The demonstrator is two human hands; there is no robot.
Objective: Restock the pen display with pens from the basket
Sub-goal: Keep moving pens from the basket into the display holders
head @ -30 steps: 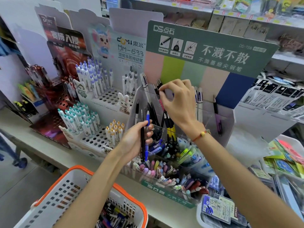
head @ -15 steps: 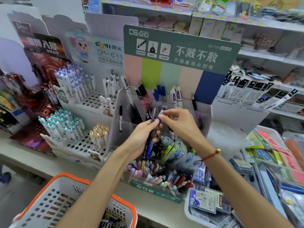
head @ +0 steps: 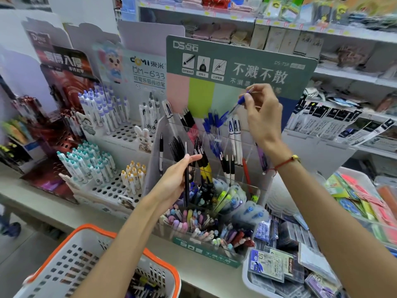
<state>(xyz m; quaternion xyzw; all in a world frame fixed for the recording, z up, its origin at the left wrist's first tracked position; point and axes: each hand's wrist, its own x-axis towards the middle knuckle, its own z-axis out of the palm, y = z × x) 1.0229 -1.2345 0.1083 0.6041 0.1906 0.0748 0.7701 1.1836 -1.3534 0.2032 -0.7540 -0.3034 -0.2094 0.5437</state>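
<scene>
— Head view: the right hand (head: pixel 261 112) is up high, pinching a blue pen (head: pixel 235 106) by its upper end, tip angled down-left toward the blue pens already standing in the back row of the clear display (head: pixel 214 168).

— And the left?

— The left hand (head: pixel 178 179) sits lower, in front of the display's middle tier, thumb and fingers curled round one dark pen (head: pixel 186 175) held upright.

— Where's the basket?

— The basket (head: pixel 90 261), white with an orange rim, is at bottom left below the counter (head: pixel 53 211), under the left forearm; a few pens show in its bottom corner.

— Anything else close by?

— A green sign (head: pixel 240 65) rises behind the display. White pen racks (head: pixel 111 151) stand to its left, and a tray of packets (head: pixel 285 272) lies to its right.
</scene>
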